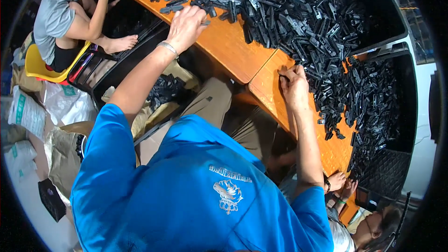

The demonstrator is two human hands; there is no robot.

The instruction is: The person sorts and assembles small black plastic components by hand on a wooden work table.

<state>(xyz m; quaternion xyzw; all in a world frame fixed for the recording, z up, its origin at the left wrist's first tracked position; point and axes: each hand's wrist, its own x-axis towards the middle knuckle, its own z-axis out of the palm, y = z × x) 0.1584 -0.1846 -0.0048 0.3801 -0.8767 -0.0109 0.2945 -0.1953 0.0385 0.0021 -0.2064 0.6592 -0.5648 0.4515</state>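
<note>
Orange wood-look tabletop (228, 46), laid in two sections with a seam running between the hands, carries a broad heap of black plastic parts (289, 14), mostly long and narrow. Smaller black pieces (373, 98) spread at right, against dark, raised-sided trays. The near edge runs diagonally down from upper left to lower right; a bare strip along it, scattered with few parts, gives both hands room. The heap closes off the far side. Below the edge are the wearer's trousers (212, 100).

Left hand (185, 25): over the near edge, just beside the outlying parts of the heap; fingers bent, partly closed. A small greyish item shows by the thumb side; whether it is gripped cannot be determined.

Right hand (295, 86): over the bare strip beside the heap; fingers curled, thumb and forefinger drawn close. Contents cannot be confirmed.

Fingertips of both hands are largely hidden. Individual parts overlap and cannot be separated by shape. The picture's upper rim cuts off the heap; a co-worker on a yellow chair (39, 65) and another's hands (337, 182) at lower right are only partly visible.
</note>
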